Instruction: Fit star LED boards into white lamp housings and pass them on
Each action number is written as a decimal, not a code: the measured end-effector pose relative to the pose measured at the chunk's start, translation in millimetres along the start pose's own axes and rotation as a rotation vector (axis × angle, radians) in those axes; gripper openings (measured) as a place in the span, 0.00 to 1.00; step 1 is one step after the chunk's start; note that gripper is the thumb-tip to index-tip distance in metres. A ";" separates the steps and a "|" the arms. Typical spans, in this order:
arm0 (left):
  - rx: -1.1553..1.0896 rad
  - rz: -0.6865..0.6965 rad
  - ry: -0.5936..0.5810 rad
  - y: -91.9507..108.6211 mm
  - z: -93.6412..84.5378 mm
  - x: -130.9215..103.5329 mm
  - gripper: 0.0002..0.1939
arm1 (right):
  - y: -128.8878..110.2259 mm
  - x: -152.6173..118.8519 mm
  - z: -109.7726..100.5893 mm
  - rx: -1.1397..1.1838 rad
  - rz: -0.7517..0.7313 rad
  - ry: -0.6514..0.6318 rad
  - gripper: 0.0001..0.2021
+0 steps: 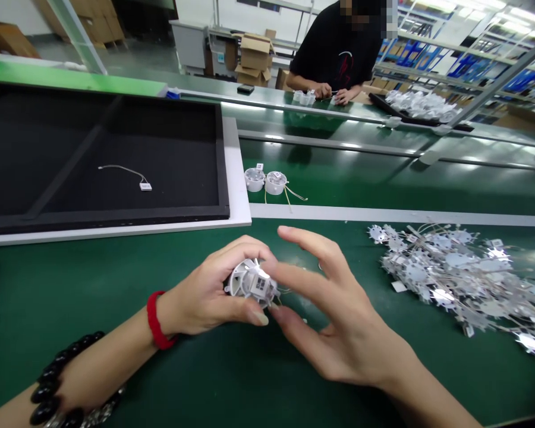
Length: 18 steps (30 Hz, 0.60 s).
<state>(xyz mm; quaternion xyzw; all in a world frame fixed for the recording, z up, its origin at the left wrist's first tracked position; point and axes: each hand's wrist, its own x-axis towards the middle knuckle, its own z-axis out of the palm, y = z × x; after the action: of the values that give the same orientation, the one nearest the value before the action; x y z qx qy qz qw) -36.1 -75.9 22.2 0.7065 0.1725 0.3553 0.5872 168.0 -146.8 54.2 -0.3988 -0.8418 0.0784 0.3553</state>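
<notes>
My left hand (209, 291) is wrapped round a small white plastic housing (243, 279), round and ribbed, tilted so that its face shows. Inside it sits a silvery part with a white square label (261, 285) printed with a dark code. From the right, the index finger and thumb of my right hand (334, 309) grip the housing's near-right rim, while another finger stands raised. Thin pale wires show partly behind those fingertips. Beyond my hands, two similar round white housings (276, 183) rest side by side on the green bench, with wires trailing out.
On the right lies a heap of silvery star-shaped plates with wires (455, 273). A black-lined tray (178, 154) at left holds one wired white piece (145, 186). Across the bench, a person in black (339, 53) handles small white parts near a filled dark tray (421, 107).
</notes>
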 end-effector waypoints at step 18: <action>-0.144 -0.106 -0.083 1.6 4.6 1.0 0.23 | 3.8 -0.2 -4.1 0.002 -0.038 -0.094 0.18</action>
<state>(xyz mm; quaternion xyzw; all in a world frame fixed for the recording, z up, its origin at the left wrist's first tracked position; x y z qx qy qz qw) -32.5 -78.9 23.8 0.6663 0.1590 0.3057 0.6612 173.2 -145.1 55.5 -0.3782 -0.8648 0.0911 0.3174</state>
